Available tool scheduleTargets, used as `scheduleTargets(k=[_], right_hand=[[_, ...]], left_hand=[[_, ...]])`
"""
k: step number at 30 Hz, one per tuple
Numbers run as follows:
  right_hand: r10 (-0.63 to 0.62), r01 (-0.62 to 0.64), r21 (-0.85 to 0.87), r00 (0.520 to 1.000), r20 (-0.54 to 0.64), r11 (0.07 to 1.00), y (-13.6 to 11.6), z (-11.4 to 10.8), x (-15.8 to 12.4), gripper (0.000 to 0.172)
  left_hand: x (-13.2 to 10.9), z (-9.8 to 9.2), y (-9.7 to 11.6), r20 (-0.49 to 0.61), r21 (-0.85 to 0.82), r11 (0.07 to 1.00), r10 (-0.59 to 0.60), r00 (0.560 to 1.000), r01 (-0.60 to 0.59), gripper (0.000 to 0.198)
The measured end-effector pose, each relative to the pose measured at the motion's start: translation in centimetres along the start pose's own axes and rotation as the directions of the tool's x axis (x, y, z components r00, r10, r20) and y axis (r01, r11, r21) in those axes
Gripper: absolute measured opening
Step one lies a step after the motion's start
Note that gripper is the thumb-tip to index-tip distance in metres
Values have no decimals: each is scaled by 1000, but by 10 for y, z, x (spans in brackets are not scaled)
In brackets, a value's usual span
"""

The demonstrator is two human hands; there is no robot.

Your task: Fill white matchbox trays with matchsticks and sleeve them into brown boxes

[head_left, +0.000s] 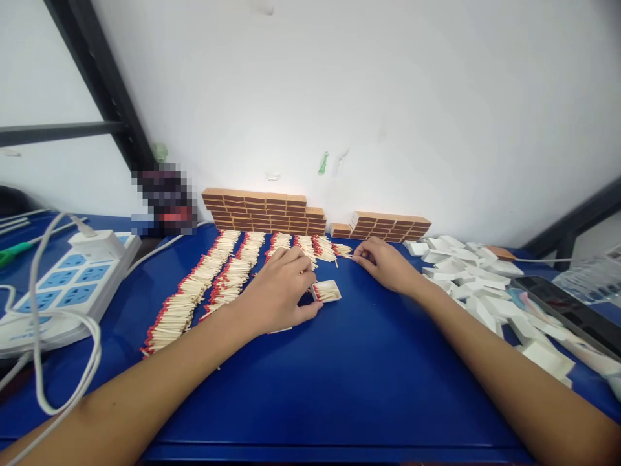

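Note:
My left hand (284, 291) is closed at the left end of a small white matchbox tray (332, 291), thumb at its near corner. Red-tipped matches (319, 293) lie inside this tray. Under my left palm a white edge (281, 331) shows, mostly hidden. My right hand (385, 265) has its fingers curled and pinched at the right end of a small bunch of loose matches (342, 250). Further matches (182, 304) lie in long rows to the left, red heads facing left; my left hand and forearm cover part of them.
Brown-sided matchboxes (264, 212) are stacked along the wall, with a lower stack (391, 226) to the right. Empty white trays (466, 272) lie heaped at right beside a phone (570, 310). A power strip (72, 285) with a looping white cable (36, 362) occupies the left.

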State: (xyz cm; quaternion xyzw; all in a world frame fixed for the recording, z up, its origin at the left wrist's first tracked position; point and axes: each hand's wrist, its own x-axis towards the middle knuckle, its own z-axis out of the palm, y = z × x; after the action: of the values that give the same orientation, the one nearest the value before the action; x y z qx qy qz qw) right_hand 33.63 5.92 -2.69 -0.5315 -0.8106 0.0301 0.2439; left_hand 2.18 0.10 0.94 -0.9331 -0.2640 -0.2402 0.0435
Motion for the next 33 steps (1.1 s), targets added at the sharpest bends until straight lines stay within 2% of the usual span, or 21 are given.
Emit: scheduleTargets(k=[7, 15, 33], right_hand=[[-27, 27, 18, 999, 36, 999, -3, 2, 1, 18], [-9, 9, -3, 1000, -8, 1000, -6, 11, 3, 17], [-32, 32, -5, 999, -33, 999, -6, 8, 5, 11]], left_hand=[[0, 1, 0, 8, 4, 1000, 3, 1000, -3, 22], [0, 0, 0, 14, -3, 1000, 2, 1000, -2, 19], [0, 1, -1, 13, -1, 1000, -4, 1000, 4, 23]])
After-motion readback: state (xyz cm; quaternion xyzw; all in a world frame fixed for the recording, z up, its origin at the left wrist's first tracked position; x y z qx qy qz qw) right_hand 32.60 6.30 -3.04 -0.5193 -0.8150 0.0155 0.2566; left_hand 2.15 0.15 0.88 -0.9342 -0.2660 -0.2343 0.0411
